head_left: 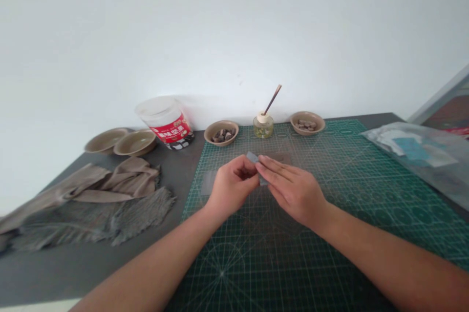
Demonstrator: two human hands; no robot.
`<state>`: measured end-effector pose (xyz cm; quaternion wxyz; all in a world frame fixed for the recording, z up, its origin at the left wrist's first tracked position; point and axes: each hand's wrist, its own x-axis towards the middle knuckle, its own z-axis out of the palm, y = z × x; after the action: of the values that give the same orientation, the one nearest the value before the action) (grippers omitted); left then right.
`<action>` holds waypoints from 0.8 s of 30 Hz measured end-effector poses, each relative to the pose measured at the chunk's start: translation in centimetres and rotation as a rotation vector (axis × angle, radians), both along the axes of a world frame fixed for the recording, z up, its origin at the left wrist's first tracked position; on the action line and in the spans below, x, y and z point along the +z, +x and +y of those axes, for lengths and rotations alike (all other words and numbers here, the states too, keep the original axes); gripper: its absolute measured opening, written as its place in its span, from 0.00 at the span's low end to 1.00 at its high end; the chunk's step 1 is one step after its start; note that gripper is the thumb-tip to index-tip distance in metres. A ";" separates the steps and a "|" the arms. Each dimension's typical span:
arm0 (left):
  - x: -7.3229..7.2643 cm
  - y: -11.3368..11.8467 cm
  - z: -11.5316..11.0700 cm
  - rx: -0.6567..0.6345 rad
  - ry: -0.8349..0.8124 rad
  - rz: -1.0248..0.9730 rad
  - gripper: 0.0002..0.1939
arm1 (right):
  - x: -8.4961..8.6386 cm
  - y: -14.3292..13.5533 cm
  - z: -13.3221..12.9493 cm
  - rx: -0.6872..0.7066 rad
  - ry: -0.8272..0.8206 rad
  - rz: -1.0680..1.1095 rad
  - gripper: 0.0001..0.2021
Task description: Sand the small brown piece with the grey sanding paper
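Observation:
Over the green cutting mat point(234, 234), my two hands meet. My left hand point(234, 182) is closed, its fingers curled in a pinch; what lies inside is mostly hidden. My right hand point(295, 190) has its fingers pressed together against a small grey sheet point(252, 156), which looks like sandpaper and shows above and below the fingertips. Just behind the hands, a flat brownish piece point(282, 158) lies on the mat. Beside my left hand is a greyish flat sheet point(207, 183).
At the back stand a bowl of dark chunks point(222, 143), a glass jar holding a stick point(264, 127) and a bowl of brown pieces point(307, 131). Leftward are two bowls point(135, 142), a plastic tub point(166, 124) and crumpled cloths point(120, 182). A plastic bag point(414, 148) lies right.

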<state>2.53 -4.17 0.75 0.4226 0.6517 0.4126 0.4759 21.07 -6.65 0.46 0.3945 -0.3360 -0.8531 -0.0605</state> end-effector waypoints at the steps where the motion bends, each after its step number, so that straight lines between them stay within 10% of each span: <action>1: 0.0 0.0 0.0 -0.003 0.005 -0.005 0.06 | 0.1 0.0 0.0 0.003 0.001 0.005 0.20; 24: 0.3 0.2 -0.2 -0.025 0.002 -0.097 0.09 | -0.5 0.4 0.4 -0.101 -0.282 0.282 0.21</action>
<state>2.71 -4.40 1.05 0.4474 0.6333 0.3830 0.5020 21.44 -6.24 -0.05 0.4555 -0.4353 -0.7716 0.0877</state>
